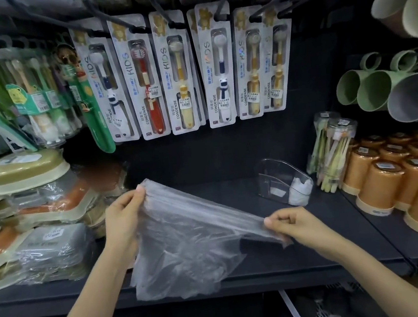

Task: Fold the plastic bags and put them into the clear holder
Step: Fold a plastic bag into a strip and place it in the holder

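1. Head view, well left of the left grip: wrapped soap boxes [26, 171] stacked on the dark shelf [321, 252]. Store stock, not part of the task.
2. Left hand [124, 217]: thumb and fingertips pinch the upper corner of the clear plastic bag [187, 243], lifted off the shelf. Probably raised so the film hangs free and smooths out.
3. Bag: its gathered top edge is taut between the two grips and slopes down toward the right one. The loose body droops below both grips, over the shelf's front lip. Folding looks early; the bag is not near-compact yet.
4. Right hand [291, 224]: fingers are curled, pinching the opposite end of that edge, lower than the left grip. The opposed pull likely keeps the edge straight for a fold.
5. Clear holder [279, 175]: just beyond the right grip and apart from the bag, top open. A white wad [299, 190] sits at its right end, likely bags stowed. Set within easy reach for the drop-in.
6. Right of the holder: orange cups [381, 183], packed tight and untouched.
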